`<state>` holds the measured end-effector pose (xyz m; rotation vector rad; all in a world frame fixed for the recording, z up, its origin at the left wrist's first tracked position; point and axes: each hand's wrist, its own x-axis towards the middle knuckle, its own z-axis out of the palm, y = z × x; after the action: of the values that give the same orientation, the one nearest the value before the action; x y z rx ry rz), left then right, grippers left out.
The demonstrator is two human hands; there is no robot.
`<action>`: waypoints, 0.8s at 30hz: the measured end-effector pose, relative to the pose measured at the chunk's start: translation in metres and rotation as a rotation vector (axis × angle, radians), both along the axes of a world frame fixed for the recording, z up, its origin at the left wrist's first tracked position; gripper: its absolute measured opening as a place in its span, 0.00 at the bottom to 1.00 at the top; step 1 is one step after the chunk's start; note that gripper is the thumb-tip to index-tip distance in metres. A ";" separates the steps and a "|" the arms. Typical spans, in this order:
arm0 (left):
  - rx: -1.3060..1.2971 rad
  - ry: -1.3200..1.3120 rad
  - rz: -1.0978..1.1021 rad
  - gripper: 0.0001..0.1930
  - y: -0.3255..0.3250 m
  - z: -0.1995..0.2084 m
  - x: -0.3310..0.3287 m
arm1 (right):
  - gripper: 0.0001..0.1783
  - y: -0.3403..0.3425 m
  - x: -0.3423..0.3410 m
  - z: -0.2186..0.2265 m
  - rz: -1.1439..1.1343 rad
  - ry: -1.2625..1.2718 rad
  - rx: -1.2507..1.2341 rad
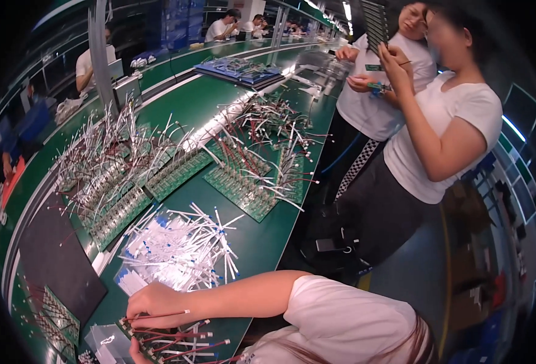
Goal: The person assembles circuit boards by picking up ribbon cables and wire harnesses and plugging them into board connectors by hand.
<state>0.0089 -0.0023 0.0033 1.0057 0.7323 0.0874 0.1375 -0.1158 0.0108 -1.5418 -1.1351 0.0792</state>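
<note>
My right hand [154, 304] reaches in from the lower right, its fingers curled down at the end of a green circuit board [124, 326]. What its fingertips pinch is hidden beneath the hand. Red and white wires with small white connectors [202, 335] stick out from this board toward the right. Of my left hand [138, 353], only a small part shows at the lower edge, gripping the board's side. Just beyond my right hand lies a heap of short white strips with blue ends [180, 249], partly on clear plastic bags.
Wired circuit board panels [116, 215] are piled across the green table [252, 242]. A black mat [58, 261] and a clear bag [105, 343] lie at left. Farther back is a blue tray [237, 70]. Two people stand at right; one holds up a panel [374, 27].
</note>
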 end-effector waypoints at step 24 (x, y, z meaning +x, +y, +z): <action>-0.024 -0.156 0.081 0.21 -0.007 0.004 0.002 | 0.06 0.032 -0.014 -0.041 -0.035 -0.243 0.050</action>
<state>0.0110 -0.0091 0.0068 0.9349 0.6299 0.2240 0.1238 -0.0842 -0.0306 -1.5558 -1.2893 -0.1636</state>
